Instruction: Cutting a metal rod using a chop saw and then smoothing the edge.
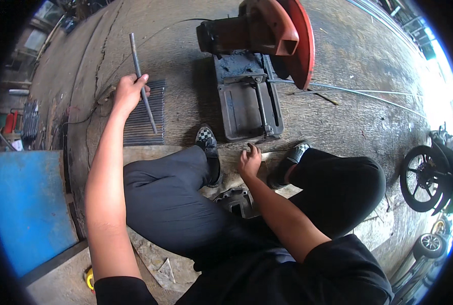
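My left hand (129, 92) is wrapped round a metal rod (136, 57), which leans with its top end pointing away from me. Under that hand, several similar rods (133, 125) lie side by side in a flat row on the wooden surface. My right hand (250, 161) hovers between my shoes, just short of the saw's base, with its fingers partly bent and apart and no object visible in it. In front of me stands a cut-off saw with a grey base (240, 116), a clamp screw (261, 99), an orange-red motor body (229, 34) and a red blade guard (302, 46).
Long thin rods (358, 91) stretch rightward from the saw. A cord (150, 36) runs left from its motor. A blue panel (28, 203) is at my left, a motorcycle wheel (420, 178) at far right. Between my legs sits a dark metal part (235, 200).
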### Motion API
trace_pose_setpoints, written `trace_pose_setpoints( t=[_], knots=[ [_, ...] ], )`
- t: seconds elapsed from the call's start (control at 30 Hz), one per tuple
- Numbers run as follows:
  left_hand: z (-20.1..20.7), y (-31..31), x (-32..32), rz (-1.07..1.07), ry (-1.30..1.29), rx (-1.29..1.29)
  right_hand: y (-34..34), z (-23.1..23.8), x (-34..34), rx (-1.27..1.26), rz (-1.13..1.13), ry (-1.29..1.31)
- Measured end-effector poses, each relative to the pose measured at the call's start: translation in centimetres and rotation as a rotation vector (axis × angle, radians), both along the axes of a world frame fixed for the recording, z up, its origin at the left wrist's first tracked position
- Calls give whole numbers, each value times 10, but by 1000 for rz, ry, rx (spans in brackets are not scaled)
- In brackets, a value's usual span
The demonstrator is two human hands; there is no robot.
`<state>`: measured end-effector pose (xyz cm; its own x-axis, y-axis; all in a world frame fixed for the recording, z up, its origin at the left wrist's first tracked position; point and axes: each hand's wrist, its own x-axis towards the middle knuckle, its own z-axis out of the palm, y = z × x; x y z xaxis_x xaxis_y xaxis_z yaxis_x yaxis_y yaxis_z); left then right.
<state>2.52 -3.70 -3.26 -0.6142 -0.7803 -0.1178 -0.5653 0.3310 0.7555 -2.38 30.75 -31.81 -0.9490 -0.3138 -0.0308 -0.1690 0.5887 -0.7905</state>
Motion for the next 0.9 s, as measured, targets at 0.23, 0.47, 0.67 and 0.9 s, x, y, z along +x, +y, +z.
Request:
trace_pose_setpoints(
  t=[0.23,0.47,0.67,0.9],
  knots=[
    [2,2,-3,-55,-58,-17,-2,-37,-79,-421,-760,-423],
    [2,-2,-1,-43,-79,-12,11,-42,-98,-228,-777,-539],
    [2,-3,-6,-3,-51,36,10,-14,-103,-26,-677,-601],
    [1,1,-9,-70,-59,-3,-3,6,-11,-226,-126,18]
  ],
)
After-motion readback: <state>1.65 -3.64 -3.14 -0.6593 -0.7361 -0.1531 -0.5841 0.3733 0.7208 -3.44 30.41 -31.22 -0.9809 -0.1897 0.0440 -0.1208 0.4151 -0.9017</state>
